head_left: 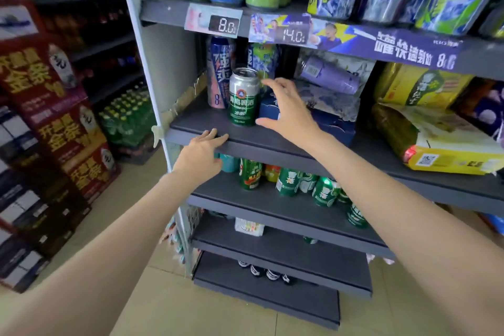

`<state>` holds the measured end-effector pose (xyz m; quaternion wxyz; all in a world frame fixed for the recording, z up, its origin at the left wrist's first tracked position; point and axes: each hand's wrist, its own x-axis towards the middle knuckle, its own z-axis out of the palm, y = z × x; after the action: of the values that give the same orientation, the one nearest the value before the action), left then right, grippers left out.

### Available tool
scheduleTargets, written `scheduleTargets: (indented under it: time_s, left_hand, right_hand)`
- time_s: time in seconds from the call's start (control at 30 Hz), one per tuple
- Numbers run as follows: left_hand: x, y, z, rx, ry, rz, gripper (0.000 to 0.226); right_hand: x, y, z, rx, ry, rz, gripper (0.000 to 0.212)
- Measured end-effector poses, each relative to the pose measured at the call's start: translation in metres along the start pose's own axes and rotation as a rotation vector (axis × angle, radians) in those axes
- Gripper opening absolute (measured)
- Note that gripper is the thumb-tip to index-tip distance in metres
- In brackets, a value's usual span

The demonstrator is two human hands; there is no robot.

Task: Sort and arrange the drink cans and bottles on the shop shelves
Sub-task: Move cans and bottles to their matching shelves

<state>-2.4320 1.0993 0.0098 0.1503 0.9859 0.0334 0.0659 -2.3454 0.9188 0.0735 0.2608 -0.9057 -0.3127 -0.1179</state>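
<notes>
left hand (203, 144): resting flat on the front lip of the middle shelf (245, 142), near its left end. Fingers are straight and holding nothing, so it looks like it's just steadying the body while the other arm is reaching in.

pink-blue can (218, 73): standing upright toward the shelf's back left corner, just behind and left of the green can.

green can (243, 97): standing upright on the left part of the shelf, a bit back from the front edge. Label is facing out, probably so shoppers can read it.

right hand (286, 109): hovering spread out just right of the green can, thumb low near its base, fingers up by the rim. Nothing is gripped; can't tell if any fingertip is actually touching.

blue box (321, 120): sitting right behind that hand, with a purple can (327, 76) lying tipped over on top, so that one's probably needing a fix.

lower shelf (259, 199): more green cans (305, 185) crowding there, some leaning.
</notes>
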Motion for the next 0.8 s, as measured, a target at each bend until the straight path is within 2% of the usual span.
scheduleTargets:
  time_s: [0.17,0.4,0.53,0.67,0.8]
  left_hand:
    - [0.002,-0.007,-0.006,-0.003,-0.042,0.020,0.061]
    - [0.001,-0.007,-0.005,0.018,-0.055,0.028,0.062]
    - [0.000,-0.006,-0.005,0.022,-0.051,0.021,0.062]
    - [-0.002,-0.005,-0.003,0.025,-0.067,0.029,0.063]
    - [-0.007,-0.004,0.006,-0.015,0.006,0.013,0.063]
  right_hand:
    - [0.038,-0.020,0.030,0.232,0.018,0.128,0.074]
    - [0.055,-0.034,0.063,0.288,0.387,0.283,0.055]
    - [0.061,-0.040,0.058,0.257,0.391,0.362,0.048]
    - [0.034,-0.036,0.035,0.411,0.392,0.216,0.049]
    - [-0.030,-0.036,-0.011,0.563,0.344,0.082,0.048]
